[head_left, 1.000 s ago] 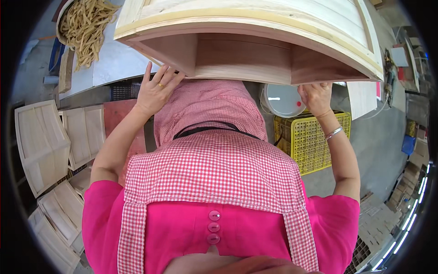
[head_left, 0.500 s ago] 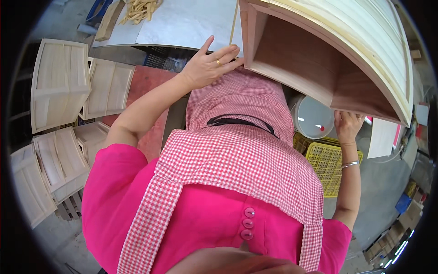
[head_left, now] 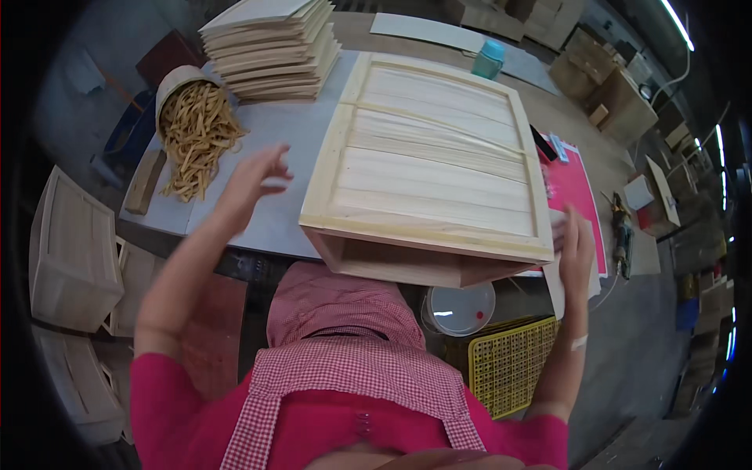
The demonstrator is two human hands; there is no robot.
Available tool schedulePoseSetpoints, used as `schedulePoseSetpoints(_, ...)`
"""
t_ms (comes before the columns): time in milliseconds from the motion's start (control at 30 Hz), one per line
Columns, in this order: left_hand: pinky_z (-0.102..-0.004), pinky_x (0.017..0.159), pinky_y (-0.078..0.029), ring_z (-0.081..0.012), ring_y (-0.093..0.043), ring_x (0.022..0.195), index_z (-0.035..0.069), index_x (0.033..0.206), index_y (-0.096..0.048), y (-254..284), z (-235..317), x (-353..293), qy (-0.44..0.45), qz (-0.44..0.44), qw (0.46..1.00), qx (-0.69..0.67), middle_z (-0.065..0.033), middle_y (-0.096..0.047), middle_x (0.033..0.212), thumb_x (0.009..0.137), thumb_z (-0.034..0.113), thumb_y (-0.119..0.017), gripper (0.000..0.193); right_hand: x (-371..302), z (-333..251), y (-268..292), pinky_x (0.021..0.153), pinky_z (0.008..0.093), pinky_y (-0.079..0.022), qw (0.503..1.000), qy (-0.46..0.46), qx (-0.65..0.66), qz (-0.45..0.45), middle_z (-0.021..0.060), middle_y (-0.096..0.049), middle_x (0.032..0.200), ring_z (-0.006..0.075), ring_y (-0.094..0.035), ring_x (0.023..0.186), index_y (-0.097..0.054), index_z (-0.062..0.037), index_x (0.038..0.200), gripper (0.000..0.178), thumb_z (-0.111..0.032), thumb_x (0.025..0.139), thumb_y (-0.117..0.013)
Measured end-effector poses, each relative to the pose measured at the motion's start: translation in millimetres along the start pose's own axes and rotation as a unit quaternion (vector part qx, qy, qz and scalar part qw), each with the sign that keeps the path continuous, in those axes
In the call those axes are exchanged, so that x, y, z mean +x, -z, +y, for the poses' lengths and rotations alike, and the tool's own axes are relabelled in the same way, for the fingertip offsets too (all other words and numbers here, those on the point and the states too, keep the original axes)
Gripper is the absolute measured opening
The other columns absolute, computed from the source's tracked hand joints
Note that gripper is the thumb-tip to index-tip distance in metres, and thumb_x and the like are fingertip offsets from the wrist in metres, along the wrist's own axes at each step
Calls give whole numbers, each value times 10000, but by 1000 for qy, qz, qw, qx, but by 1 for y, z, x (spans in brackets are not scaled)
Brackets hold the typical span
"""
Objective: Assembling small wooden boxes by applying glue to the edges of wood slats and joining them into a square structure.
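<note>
A pale wooden box with a slatted, slightly curved top and an open front rests on the table before me. A thin yellowish band runs across its top. My left hand hovers left of the box over the table, fingers spread and holding nothing, a little blurred. Beside the box's front right corner is my right hand, its fingers stretched along the side. Whether it touches the wood I cannot tell. Tan, band-like strips spill from a tipped pale tub at the left.
Behind stands a stack of wooden panels. A turquoise bottle is beyond the box. Red sheets and a power tool lie right. Below are a white bucket and yellow crate. More wooden boxes stand left.
The box has come down from a tilted position near me to sit top-up on the table. My left hand has left its edge and moved away to the left. The view has shifted too.
</note>
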State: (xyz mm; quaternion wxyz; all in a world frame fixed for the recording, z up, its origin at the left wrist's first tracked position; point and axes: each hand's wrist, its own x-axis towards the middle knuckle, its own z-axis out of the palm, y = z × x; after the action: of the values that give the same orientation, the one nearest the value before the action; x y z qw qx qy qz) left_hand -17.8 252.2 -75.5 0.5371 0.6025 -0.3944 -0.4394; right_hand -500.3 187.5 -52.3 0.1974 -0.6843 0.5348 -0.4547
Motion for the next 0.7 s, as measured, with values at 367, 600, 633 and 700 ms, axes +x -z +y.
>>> schedulePoseSetpoints(367,-429,735,-501,-214,-624,861,-80,1084,-553,-109,83,82,107,-51,993,-9,-103,-618,910,908,404,-556,515,132,-51,-66,894,377,-422,960,0,-157,-232,252,-604,1085,301,-580,1011,-552,104,1139,715,-564,947,-382)
schedulePoseSetpoints(600,-373,760,-503,-213,-626,859,-113,1090,-593,-106,96,76,115,-54,991,33,-167,-635,997,918,348,-550,494,134,-57,-71,815,419,-472,979,-17,-125,-161,296,-647,835,377,-649,858,-627,142,903,635,-484,869,-528)
schedulePoseSetpoints(633,-357,767,-492,-198,-612,856,-118,1093,-590,-97,102,72,47,-37,993,102,-156,-633,995,918,359,-552,510,133,-64,-70,796,404,-472,978,0,-144,-148,257,-658,858,329,-649,846,-628,116,932,618,-493,883,-533)
schedulePoseSetpoints(700,-328,780,-467,-168,-577,846,-122,1090,-588,-86,124,64,-72,-1,973,218,-123,-631,972,935,377,-530,526,130,-88,-58,776,390,-473,978,5,-161,-135,218,-668,882,281,-649,834,-629,90,960,601,-501,897,-539)
